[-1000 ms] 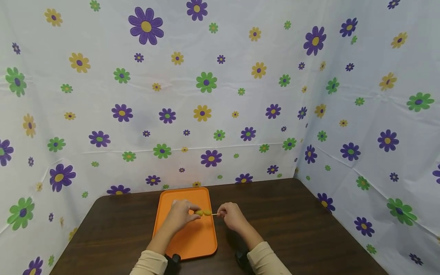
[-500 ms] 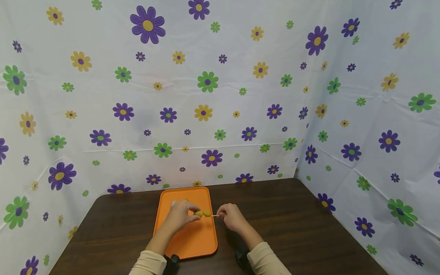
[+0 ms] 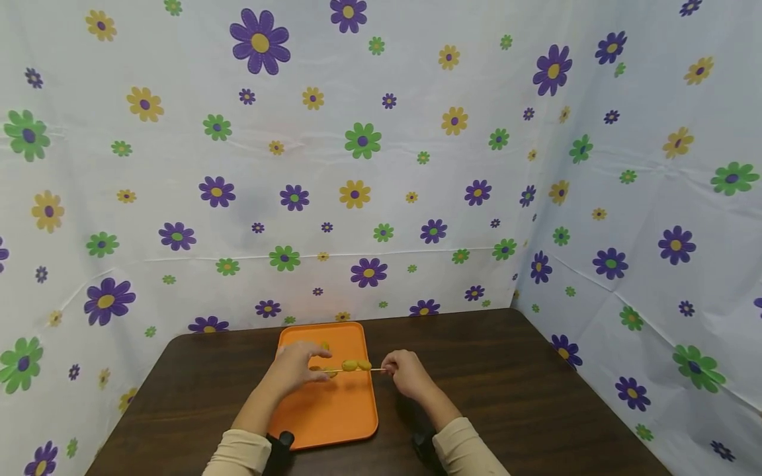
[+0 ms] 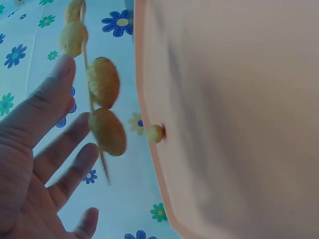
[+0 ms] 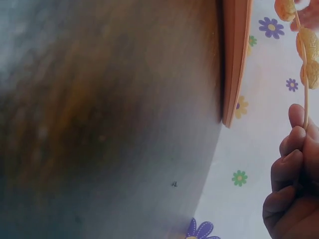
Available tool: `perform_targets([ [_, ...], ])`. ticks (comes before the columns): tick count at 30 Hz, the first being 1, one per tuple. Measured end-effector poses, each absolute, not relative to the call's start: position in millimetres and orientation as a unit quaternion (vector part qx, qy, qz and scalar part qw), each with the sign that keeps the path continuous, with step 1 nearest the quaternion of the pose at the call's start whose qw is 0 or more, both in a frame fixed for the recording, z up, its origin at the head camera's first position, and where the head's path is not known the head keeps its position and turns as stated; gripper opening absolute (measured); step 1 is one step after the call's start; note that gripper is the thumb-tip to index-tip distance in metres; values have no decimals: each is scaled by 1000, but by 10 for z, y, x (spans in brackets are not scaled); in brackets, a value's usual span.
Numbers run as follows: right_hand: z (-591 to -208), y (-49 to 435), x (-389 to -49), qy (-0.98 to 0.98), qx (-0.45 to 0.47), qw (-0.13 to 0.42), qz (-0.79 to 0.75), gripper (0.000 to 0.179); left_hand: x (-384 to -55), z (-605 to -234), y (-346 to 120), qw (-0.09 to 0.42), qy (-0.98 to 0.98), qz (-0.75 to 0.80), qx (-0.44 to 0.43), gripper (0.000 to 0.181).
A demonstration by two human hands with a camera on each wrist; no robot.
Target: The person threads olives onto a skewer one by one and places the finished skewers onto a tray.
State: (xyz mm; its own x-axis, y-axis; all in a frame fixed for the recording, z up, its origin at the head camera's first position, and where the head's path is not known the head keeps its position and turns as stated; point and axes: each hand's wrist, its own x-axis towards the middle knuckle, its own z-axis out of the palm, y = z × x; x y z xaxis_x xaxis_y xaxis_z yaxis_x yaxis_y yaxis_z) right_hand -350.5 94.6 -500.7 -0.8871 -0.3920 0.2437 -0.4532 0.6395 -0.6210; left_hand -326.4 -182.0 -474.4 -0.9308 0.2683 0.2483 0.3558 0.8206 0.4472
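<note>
A thin wooden skewer (image 3: pixel 375 369) carries two yellow-brown, double-lobed pieces shaped like peanuts. One skewered piece (image 3: pixel 356 365) is mid-skewer; the other skewered piece (image 4: pixel 107 107) sits near the pointed free end. My right hand (image 3: pixel 405 373) pinches the opposite end, its other fingers curled, as the right wrist view shows. Around the pointed end my left hand (image 3: pixel 296 363) is spread, thumb and fingers apart with the skewer between them. The left thumb overlaps the skewered food in the left wrist view. Below the skewer lies the orange tray (image 3: pixel 333 416).
One small yellow piece (image 3: pixel 325 346) rests on the tray near its far edge. The tray stands on a dark wooden table (image 3: pixel 476 370). A flowered white cloth (image 3: pixel 417 178) hangs behind and at both sides.
My left hand has let go of the food, opened its fingers and moved left, uncovering the skewer's free end. My right hand still pinches the skewer and has shifted slightly right.
</note>
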Motion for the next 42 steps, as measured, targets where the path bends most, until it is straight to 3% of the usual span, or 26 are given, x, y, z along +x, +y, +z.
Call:
perform_targets([
  [10,-4951,948,-3498,-899,238,42,366,23,-3250,-4849,-1806,114,-942,-253,-190,19],
  [20,-4940,918,-3469,-902,240,55,354,25,-3249,-4886,-1785,145,-943,-224,-200,18],
  [42,-4948,848,-3430,-907,245,55,338,23,-3232,-4899,-1761,129,-942,-236,-202,18],
])
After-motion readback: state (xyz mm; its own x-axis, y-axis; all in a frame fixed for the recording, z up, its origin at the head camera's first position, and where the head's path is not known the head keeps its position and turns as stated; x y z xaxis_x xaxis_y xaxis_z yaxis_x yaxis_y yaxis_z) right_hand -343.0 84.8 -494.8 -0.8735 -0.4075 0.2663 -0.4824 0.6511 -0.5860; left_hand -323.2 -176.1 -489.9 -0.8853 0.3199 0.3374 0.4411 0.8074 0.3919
